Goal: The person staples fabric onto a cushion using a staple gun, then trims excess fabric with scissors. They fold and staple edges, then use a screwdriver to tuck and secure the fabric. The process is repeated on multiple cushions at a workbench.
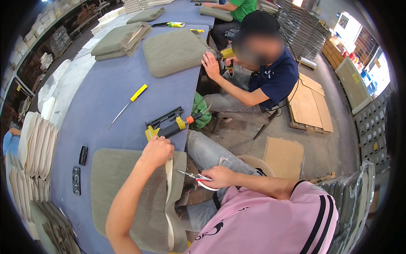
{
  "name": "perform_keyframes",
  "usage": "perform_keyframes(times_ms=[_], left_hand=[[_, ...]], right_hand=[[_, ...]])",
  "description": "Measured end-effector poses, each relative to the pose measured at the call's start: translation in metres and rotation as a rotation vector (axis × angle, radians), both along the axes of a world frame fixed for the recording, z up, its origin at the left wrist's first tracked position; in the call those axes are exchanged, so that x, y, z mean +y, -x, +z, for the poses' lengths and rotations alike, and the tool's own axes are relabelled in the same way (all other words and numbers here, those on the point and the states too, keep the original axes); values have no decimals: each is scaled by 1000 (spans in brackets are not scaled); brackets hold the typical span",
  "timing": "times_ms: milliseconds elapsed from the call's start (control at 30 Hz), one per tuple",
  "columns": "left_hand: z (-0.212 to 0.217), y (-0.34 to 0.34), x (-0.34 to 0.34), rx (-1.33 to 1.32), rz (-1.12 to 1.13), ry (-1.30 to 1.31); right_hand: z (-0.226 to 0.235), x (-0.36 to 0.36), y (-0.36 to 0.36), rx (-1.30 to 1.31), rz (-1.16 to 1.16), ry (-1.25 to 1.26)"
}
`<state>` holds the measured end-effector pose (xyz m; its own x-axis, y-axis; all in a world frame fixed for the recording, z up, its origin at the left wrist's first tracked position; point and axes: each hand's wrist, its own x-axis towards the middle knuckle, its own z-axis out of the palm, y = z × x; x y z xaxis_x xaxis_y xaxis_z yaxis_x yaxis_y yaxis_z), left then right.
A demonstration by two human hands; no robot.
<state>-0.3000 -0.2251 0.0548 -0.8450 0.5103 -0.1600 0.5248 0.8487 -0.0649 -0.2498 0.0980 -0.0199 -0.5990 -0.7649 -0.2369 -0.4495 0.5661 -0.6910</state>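
Observation:
A grey-green fabric-covered seat pad [127,190] lies on the blue table in front of me. Its loose fabric edge [174,186], with a pale layer beneath, hangs along the table's right border. At the pad's upper right corner, my left hand [158,150] is closed, pinching the fabric edge. My right hand [218,176] grips a pair of scissors [204,183] with white and red handles. Their blades point left toward the loose fabric and lie close to it; whether they touch it I cannot tell. Just beyond my left hand rests a yellow and black staple gun [171,126].
A yellow-handled screwdriver [137,94] lies mid-table, with two small black pieces [76,180] at the left. Across from me, a co-worker [270,80] holds another staple gun [227,53] beside a covered pad [171,53]. Fabric stacks [40,146] line the left edge.

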Motion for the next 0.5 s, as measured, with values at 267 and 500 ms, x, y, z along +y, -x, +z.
perform_keyframes(times_ms=[267,500], left_hand=[[8,0,5,-72,-6,-10],[-7,-1,7,11,-46,43]], right_hand=[[7,2,1,-34,-6,-20],[21,3,-3,-217,-66,-38]])
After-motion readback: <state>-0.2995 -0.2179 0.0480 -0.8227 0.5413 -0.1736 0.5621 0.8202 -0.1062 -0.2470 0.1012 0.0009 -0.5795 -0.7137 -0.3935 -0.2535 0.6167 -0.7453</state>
